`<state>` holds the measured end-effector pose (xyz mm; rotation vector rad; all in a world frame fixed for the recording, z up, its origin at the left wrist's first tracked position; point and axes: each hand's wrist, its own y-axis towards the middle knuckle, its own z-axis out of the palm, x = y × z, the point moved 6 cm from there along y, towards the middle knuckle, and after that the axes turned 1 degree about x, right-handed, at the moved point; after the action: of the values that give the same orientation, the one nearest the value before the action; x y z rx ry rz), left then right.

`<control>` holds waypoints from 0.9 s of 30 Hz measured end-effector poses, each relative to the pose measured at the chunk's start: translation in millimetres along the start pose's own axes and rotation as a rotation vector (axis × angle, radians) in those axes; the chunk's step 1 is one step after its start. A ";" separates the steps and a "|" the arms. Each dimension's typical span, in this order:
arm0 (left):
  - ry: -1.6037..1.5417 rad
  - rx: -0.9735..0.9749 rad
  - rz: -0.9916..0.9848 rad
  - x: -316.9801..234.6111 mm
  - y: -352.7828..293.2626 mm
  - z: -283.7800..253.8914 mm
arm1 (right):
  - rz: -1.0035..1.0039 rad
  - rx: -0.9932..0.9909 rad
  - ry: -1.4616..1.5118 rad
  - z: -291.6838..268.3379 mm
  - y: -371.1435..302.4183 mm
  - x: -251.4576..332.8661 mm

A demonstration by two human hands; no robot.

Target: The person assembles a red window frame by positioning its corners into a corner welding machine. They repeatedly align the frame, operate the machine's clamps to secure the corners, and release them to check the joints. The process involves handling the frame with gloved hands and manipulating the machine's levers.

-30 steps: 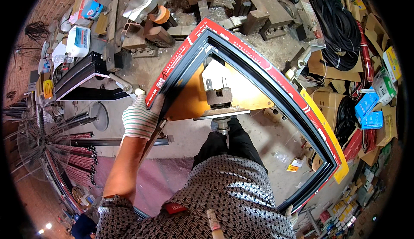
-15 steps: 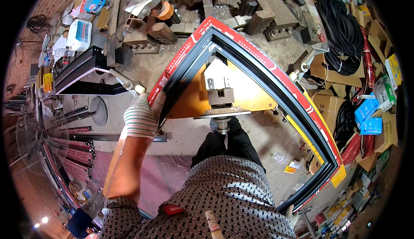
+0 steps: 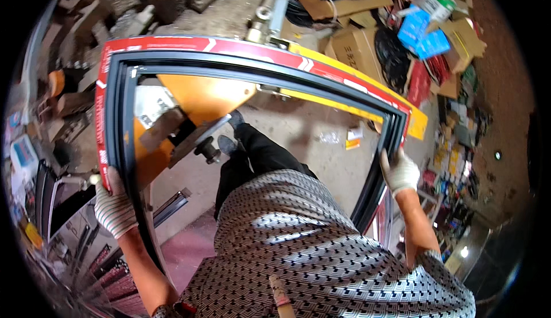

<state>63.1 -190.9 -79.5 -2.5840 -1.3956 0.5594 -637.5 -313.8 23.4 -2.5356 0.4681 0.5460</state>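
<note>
A large dark grey window frame with red protective film along its outer edge is held up in front of my body. My left hand, in a striped white work glove, is wrapped round its left side. On the right side, my gloved right hand grips the frame with the thumb on the near face. Through the frame's opening show an orange machine plate and a metal clamping block. The frame's lower end is hidden behind my shirt.
A yellow bar runs just beyond the frame's far edge. Cardboard boxes, blue packets and black coils stand at the far right. Heavy metal blocks lie on the bench at far left. A dark frame corner is left of my left hand.
My view has swung to the right. The window frame has turned counterclockwise in the picture, its corner moving left. My right hand, mostly hidden before, now shows on the frame's right side.
</note>
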 end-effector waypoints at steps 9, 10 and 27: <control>-0.152 -0.003 0.018 -2.7 2.0 5.7 | -0.748 -0.625 0.319 -75.1 44.9 109.2; -0.131 -0.007 0.025 -3.5 2.7 4.5 | -0.775 -0.558 0.307 -74.4 55.7 117.1; 0.054 -0.001 0.101 -29.1 -0.5 -7.1 | -0.718 -0.486 0.450 -41.3 84.0 131.5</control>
<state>51.0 -214.4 -65.5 -2.6611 -1.2554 0.4985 -547.8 -433.3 -37.6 -3.0220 -0.4987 -0.2161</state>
